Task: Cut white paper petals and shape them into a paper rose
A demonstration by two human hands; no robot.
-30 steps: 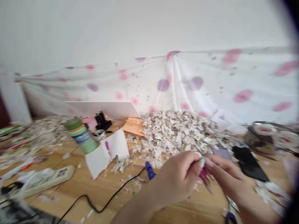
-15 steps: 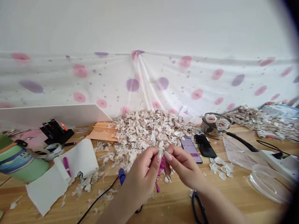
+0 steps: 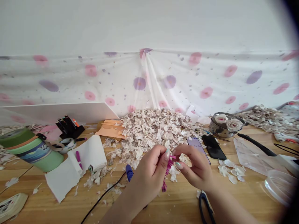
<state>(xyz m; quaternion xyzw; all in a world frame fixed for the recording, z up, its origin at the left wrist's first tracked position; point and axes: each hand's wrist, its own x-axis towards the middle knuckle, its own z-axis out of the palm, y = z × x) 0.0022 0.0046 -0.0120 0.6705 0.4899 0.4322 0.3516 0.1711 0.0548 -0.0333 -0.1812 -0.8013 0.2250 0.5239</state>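
Note:
In the middle of the head view, my left hand (image 3: 150, 175) pinches a magenta fringed strip (image 3: 167, 171) between thumb and fingers. The strip hangs down beside the thumb, its upper end sticking out to the right. My right hand (image 3: 198, 169) is at that upper end, thumb and index finger apart. Whether the right index fingertip touches the strip, I cannot tell. Behind both hands rises a large heap of pale dried petals (image 3: 154, 130). Dark-handled scissors (image 3: 205, 207) lie below my right forearm, and a blue tool with a cord (image 3: 129, 173) lies left of my left hand.
To the right are two phones (image 3: 213, 147), a metal pan (image 3: 221, 129) with petal flowers (image 3: 234, 124), loose petals (image 3: 231, 170) and a clear round dish (image 3: 279, 188). Leftward stand a green tumbler (image 3: 44, 158), white paper (image 3: 60, 183), a purple marker (image 3: 78, 160) and a pen holder (image 3: 70, 128).
My right thumb has parted from the fingertips and the right hand has drawn slightly away from the left. The view has turned a little left, so things appear shifted right.

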